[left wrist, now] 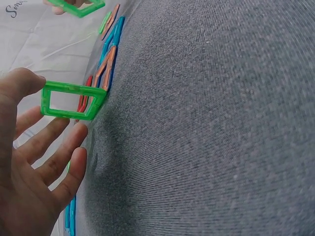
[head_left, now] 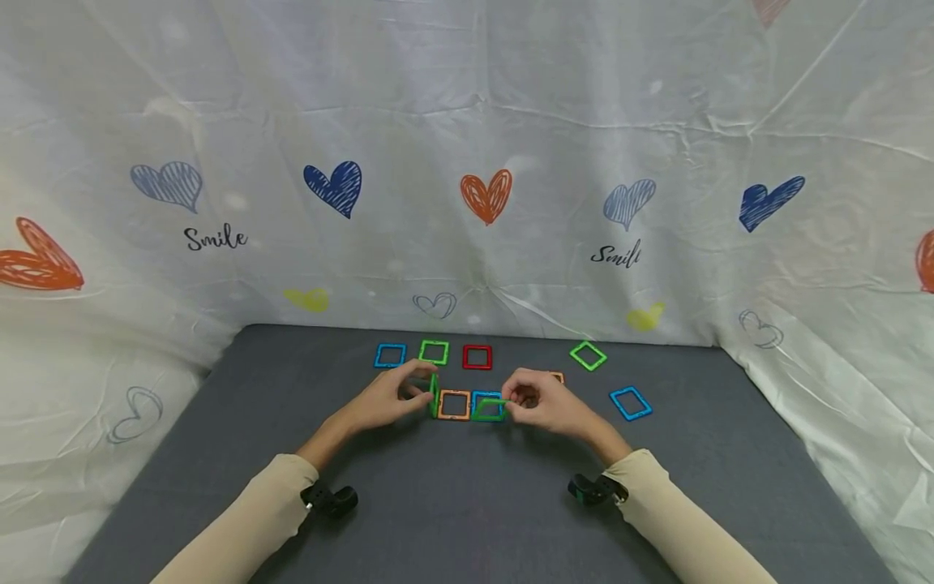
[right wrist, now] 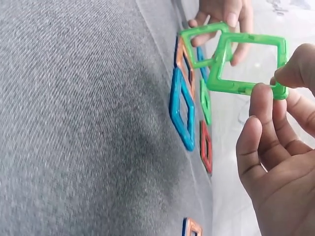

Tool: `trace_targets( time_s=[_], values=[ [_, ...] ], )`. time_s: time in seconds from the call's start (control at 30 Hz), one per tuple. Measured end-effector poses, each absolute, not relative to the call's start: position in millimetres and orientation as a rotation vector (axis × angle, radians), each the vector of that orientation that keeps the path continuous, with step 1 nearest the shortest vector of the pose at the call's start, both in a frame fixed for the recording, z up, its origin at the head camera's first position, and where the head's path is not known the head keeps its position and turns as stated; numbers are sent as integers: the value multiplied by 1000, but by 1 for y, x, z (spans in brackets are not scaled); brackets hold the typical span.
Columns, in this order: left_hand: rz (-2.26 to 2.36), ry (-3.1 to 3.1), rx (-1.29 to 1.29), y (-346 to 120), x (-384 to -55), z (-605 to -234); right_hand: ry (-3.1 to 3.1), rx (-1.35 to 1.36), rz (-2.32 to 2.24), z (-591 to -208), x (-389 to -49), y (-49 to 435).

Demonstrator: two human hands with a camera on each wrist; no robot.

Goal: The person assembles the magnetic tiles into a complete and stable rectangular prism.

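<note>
My left hand pinches a green square magnetic tile by its edge, thumb on one side and fingertips at the other. That tile stands upright at the left end of an orange square tile, which lies flat on the table. A blue square tile joins the orange one on its right. Over the blue tile, my right hand grips a second green square tile at one corner between thumb and fingers. This second green frame is raised off the table, tilted in the head view.
Behind the hands lie a blue tile, a green tile and a red tile in a row. To the right are another green tile, a blue one and an orange one partly hidden by the hand.
</note>
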State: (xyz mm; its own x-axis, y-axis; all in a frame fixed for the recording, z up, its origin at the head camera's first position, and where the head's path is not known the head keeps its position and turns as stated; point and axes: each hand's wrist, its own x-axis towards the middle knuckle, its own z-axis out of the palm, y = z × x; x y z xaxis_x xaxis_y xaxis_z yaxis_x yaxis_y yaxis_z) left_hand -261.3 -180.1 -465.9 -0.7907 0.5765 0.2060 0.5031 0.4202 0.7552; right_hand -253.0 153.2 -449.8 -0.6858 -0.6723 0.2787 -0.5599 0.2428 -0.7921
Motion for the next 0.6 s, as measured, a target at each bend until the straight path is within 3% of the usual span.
trace_targets(
  time_s=[0.6],
  values=[
    [1366,2548,969,-181,-260,-466,2391,-1195,-1531,-442,-241,136]
  ],
)
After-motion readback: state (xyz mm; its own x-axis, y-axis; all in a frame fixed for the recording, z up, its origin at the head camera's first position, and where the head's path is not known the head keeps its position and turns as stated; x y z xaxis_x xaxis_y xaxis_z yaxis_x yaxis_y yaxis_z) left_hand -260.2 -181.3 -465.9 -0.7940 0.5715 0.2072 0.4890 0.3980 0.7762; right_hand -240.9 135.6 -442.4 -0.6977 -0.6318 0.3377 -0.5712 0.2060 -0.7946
